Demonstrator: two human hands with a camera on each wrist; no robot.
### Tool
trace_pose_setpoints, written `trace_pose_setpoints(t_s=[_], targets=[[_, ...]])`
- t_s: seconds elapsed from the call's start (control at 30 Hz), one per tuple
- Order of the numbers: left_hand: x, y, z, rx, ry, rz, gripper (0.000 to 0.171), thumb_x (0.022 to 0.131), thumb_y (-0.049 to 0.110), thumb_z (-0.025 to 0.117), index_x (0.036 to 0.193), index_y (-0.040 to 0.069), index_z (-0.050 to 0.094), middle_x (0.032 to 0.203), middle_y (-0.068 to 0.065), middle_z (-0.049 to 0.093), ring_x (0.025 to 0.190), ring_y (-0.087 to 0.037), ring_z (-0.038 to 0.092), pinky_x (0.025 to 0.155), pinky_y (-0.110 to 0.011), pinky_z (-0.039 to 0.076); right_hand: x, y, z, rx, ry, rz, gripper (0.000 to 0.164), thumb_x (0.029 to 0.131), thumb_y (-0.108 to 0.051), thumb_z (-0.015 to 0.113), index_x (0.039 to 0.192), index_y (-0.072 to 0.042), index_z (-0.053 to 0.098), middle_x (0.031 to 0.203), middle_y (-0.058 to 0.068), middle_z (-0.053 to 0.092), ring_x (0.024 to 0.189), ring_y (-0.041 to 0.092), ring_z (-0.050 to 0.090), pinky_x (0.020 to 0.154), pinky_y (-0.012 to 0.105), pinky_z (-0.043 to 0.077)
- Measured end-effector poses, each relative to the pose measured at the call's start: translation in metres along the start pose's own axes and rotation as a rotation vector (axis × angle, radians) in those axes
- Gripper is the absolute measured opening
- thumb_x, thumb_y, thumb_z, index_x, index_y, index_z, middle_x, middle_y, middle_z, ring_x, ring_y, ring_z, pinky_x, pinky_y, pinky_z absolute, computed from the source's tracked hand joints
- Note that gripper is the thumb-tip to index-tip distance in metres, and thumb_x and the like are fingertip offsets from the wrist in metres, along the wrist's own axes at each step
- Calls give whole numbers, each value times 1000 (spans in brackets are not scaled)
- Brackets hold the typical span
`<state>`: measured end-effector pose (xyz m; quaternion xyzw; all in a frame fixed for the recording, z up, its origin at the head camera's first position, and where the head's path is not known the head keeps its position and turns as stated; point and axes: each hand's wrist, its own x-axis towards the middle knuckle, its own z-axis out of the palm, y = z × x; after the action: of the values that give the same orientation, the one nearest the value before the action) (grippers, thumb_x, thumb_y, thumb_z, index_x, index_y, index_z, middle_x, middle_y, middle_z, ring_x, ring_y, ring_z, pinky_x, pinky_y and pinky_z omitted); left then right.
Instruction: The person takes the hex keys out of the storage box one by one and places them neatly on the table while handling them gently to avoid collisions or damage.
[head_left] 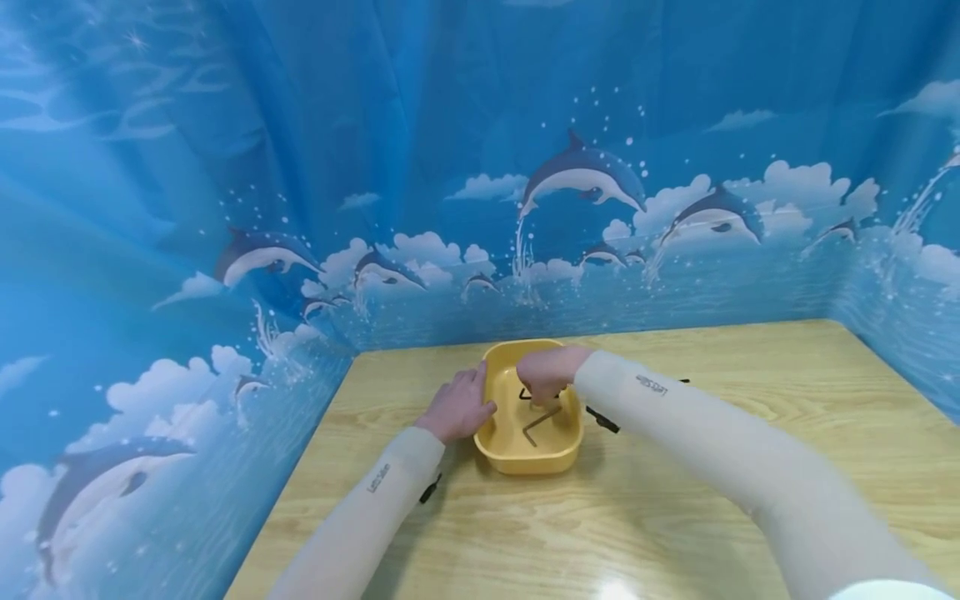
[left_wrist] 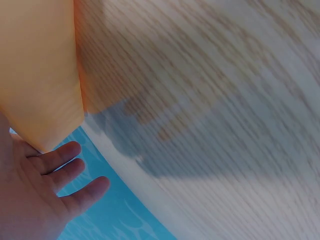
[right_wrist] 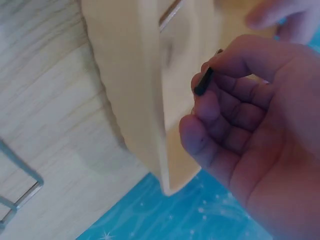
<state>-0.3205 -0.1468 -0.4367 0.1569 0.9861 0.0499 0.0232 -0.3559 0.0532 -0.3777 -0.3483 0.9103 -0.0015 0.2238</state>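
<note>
A yellow plastic basin (head_left: 528,465) stands on the table, with a grey L-shaped hex key (head_left: 542,425) lying on its floor. My right hand (head_left: 547,372) reaches into the basin. In the right wrist view, that hand (right_wrist: 250,105) pinches a small dark rod, which looks like a black hex key (right_wrist: 204,82), between thumb and fingers; most of it is hidden. My left hand (head_left: 457,406) rests against the basin's left side, thumb at the rim. In the left wrist view, several fingers of this hand (left_wrist: 37,195) lie loosely extended beside the basin wall (left_wrist: 40,65).
Bent metal rods (right_wrist: 30,187) lie on the wooden table (head_left: 525,533) beside the basin. A dark tip (head_left: 684,381) shows beyond my right forearm. Behind the table and along its sides hangs a blue dolphin-print curtain (head_left: 450,108).
</note>
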Motion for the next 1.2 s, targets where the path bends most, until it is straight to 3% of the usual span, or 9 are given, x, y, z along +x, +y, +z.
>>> trace_pose_setpoints(t_s=[0.17,0.27,0.4,0.6,0.97,1.2], targets=[[2,1,-1,2,6,0,80,101,40,53,162,6,14,158,-19,39,146,-34,37,116,-53,37,-26,13,-6,85,48,-54,43,94,-15,61,56,-22,44,52,-7,32,48,10,24,52,26,30],[2,1,-2,-9,7,7,80,100,39,53,162,6,14,158,-19,39,146,-35,36,116,-54,35,-42,23,-8,123,100,-77,34,94,-14,60,62,-24,51,57,-8,41,52,9,32,57,26,35],[4,2,-2,-16,8,16,80,100,38,54,162,6,15,157,-20,39,146,-35,36,116,-55,36,-63,36,-7,183,163,-101,14,94,-13,60,84,-20,66,75,-5,60,63,10,50,63,28,43],[2,1,-5,-18,-6,7,79,101,38,52,162,6,14,158,-19,38,148,-34,34,117,-55,34,-86,53,4,293,222,-106,9,94,-10,59,91,-13,67,80,-1,60,67,12,49,67,30,45],[0,-1,-4,-32,-17,5,79,101,39,50,162,5,14,160,-20,35,149,-35,32,119,-56,31,-122,88,30,445,344,9,9,94,-6,58,91,-11,65,73,2,58,61,14,49,65,32,46],[0,-1,-4,-48,-16,-2,79,101,39,51,162,5,14,161,-20,34,149,-36,31,119,-56,31,-141,110,47,438,432,126,10,94,-6,58,92,-8,67,74,3,59,61,14,48,64,32,44]])
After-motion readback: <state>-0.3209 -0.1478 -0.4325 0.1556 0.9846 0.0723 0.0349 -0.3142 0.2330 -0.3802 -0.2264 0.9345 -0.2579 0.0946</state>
